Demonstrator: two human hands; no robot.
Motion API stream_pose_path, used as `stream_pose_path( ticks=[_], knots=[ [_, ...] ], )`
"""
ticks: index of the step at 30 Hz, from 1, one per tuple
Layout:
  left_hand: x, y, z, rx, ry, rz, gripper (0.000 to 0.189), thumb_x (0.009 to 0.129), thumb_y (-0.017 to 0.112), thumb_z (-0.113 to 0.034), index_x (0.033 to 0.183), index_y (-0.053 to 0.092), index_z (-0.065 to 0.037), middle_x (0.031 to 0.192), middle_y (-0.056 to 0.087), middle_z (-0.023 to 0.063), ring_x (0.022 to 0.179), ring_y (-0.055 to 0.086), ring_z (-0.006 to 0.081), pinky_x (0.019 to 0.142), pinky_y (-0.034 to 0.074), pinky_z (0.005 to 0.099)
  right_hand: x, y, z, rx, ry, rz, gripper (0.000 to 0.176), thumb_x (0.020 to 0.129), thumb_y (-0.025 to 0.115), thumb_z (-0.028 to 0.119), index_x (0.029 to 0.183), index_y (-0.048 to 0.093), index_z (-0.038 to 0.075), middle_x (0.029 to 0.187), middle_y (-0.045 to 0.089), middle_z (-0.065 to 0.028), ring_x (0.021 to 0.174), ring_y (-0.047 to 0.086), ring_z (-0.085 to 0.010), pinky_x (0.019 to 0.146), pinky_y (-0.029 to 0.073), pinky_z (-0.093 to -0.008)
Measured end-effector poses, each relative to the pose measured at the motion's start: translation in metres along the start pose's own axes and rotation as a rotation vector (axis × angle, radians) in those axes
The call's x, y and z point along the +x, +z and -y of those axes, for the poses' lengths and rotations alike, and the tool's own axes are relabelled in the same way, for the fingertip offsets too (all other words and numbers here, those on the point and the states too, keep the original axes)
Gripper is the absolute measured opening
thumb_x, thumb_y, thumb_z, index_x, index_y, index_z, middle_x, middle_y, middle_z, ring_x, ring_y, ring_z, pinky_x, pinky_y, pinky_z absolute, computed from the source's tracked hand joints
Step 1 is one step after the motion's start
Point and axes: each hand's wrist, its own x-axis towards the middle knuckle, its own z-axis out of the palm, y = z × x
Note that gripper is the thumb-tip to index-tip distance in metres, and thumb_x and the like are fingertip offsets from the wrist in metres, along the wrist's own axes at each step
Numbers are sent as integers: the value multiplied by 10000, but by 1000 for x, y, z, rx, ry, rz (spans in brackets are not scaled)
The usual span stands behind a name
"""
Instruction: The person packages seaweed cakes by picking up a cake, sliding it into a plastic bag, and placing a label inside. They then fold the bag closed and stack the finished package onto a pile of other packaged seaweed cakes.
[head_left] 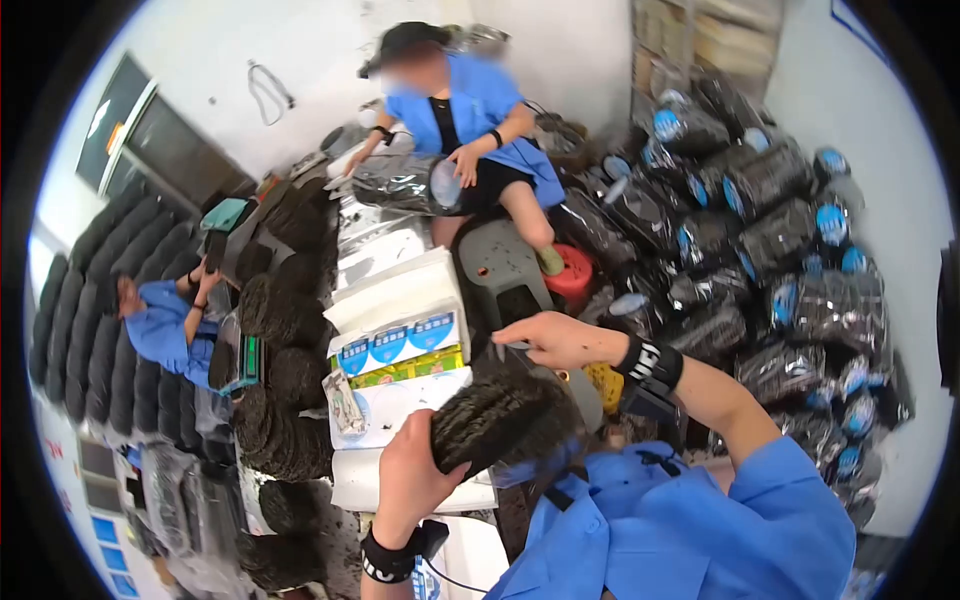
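My left hand (418,470) is wrapped round the near end of a thick stack of dark, rough-edged sheets (492,420), held tilted over the white work surface. Above the far side of that stack, my right hand (562,340) hangs apart from it with the index finger stretched out and nothing in its grasp. Just beyond the stack lie white sheets with blue labels (398,343) and a green and yellow packet (410,367). A small printed packet (345,405) rests to their left.
Opposite sits a co-worker (470,110) holding a filled clear bag (400,183). Another co-worker (165,325) is at the left, beside dark stacks (280,420). A grey stool (500,262) and red stool (570,275) stand ahead. Bagged bundles (770,245) are piled at right.
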Motion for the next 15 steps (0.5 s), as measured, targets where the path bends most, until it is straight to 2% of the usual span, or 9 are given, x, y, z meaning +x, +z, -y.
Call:
stream_pose_path(
  ticks=[3,5,6,8,9,12,13,14,15],
  knots=[
    [46,36,-22,214,104,438,681,567,826,-182,1150,515,-19,988,642,209,937,622,406,811,508,428,-5,-6,-4,53,31,56,507,702,522,-28,1197,610,37,1037,643,-243,974,607,-412,819,483,-454],
    [88,78,-23,193,172,665,691,561,813,-182,1181,555,-15,1003,661,213,947,626,402,824,509,423,-8,-3,-2,31,43,123,503,741,502,-35,1235,582,17,1194,627,-194,1068,606,-363,895,493,-403],
    [111,98,-24,145,171,776,662,565,806,-179,1169,594,-15,1007,674,212,951,635,391,827,511,413,-9,-2,1,42,25,128,503,741,502,-35,1235,582,17,1194,627,-194,1068,606,-363,895,493,-403],
    [152,128,-25,195,8,1077,506,578,794,-177,1047,685,-24,1003,695,202,960,654,349,831,506,406,-13,-2,8,84,113,163,482,741,495,-39,1208,596,24,1111,651,-194,1010,622,-370,842,502,-416],
    [163,138,-28,206,-165,1143,366,598,782,-197,912,720,-19,998,700,196,958,664,312,837,500,396,-18,7,-2,105,-1,13,479,740,492,-44,1199,601,38,1028,662,-189,951,635,-366,789,506,-423],
    [147,196,10,225,15,954,378,595,766,-207,922,719,-21,954,700,208,967,659,320,848,494,410,-32,1,-4,118,44,7,472,742,491,-43,1193,603,42,1010,662,-185,931,638,-360,768,508,-424],
    [135,204,11,271,253,824,439,628,743,-185,1035,686,-32,1056,668,207,1021,630,350,867,495,428,-37,-7,-3,99,53,21,476,738,497,-43,1196,599,32,1025,663,-185,937,639,-354,771,512,-415],
    [122,207,7,276,262,836,439,628,743,-185,1035,686,-32,1056,668,207,1021,630,350,867,495,428,-42,-12,-5,102,63,8,476,738,497,-43,1196,599,32,1025,663,-185,937,639,-354,771,512,-415],
    [108,204,-2,381,256,562,481,650,728,-160,1109,645,-40,1139,625,203,1072,601,364,878,495,443,-46,-16,-7,154,55,-27,457,732,504,-34,1167,622,43,1020,661,-196,936,632,-369,771,502,-434]
  ],
)
